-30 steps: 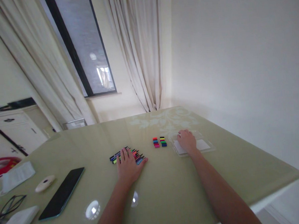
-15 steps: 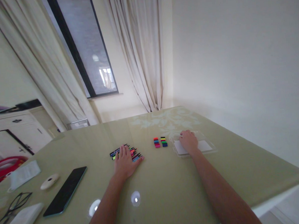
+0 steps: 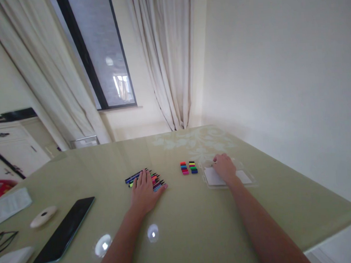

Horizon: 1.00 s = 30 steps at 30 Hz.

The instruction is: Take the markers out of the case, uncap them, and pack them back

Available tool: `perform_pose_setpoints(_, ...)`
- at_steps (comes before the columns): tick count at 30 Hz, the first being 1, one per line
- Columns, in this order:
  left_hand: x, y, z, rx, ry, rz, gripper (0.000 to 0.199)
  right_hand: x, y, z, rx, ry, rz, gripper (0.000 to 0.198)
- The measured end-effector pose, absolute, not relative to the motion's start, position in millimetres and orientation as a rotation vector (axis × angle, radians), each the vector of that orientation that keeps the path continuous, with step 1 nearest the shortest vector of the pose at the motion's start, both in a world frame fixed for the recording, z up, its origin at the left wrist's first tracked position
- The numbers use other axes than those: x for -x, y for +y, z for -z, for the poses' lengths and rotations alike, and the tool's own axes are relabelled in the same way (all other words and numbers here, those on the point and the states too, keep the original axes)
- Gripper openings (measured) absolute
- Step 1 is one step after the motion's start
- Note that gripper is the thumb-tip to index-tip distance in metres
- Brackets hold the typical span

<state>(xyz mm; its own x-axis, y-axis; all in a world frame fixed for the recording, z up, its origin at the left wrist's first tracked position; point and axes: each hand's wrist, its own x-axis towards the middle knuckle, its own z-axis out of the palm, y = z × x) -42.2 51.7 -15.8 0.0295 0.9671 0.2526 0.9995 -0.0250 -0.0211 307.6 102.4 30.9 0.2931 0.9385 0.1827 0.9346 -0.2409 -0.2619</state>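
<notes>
- Against the earliest picture, the left hand (image 3: pixel 143 191) has slid toward nine o'clock, its thumb now farther from the small coloured caps (image 3: pixel 183 168).
- The bunch of pens (image 3: pixel 155 179) beneath it has shifted toward nine o'clock too, also widening its gap from the caps.
- The right hand (image 3: pixel 225 168) has edged toward three o'clock over the clear case (image 3: pixel 201 170), baring more white sheet (image 3: pixel 212 177) on its nine o'clock side.
- With the view shifting, the phone (image 3: pixel 64 231), pale mask (image 3: pixel 11 205) and glasses (image 3: pixel 5 240) appear farther toward nine o'clock.
</notes>
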Motion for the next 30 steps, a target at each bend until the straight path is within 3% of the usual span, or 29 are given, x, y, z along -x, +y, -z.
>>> perform_pose_setpoints(9,40,46,15,2.133,-1.992,0.404,0.092,-311,100,-37,2.299,-1.75,-0.035,0.031)
perform_pose_setpoints(14,49,40,-2,2.203,-2.019,0.505,0.087,-289,96,-46,2.097,-1.866,0.188,0.021)
perform_pose_setpoints(16,57,39,-14,2.225,-2.105,0.553,0.072,-268,93,-46,1.862,-2.033,0.171,0.02)
perform_pose_setpoints(19,68,38,-30,2.208,-2.26,0.588,0.035,-236,85,-41,1.622,-2.302,0.108,0.023)
perform_pose_setpoints(21,73,38,-36,2.18,-2.317,0.588,0.023,-221,81,-36,1.556,-2.412,0.09,0.024)
perform_pose_setpoints(30,85,47,-18,2.281,-2.284,0.577,0.024,-219,81,-28,1.528,-2.432,-0.084,0.02)
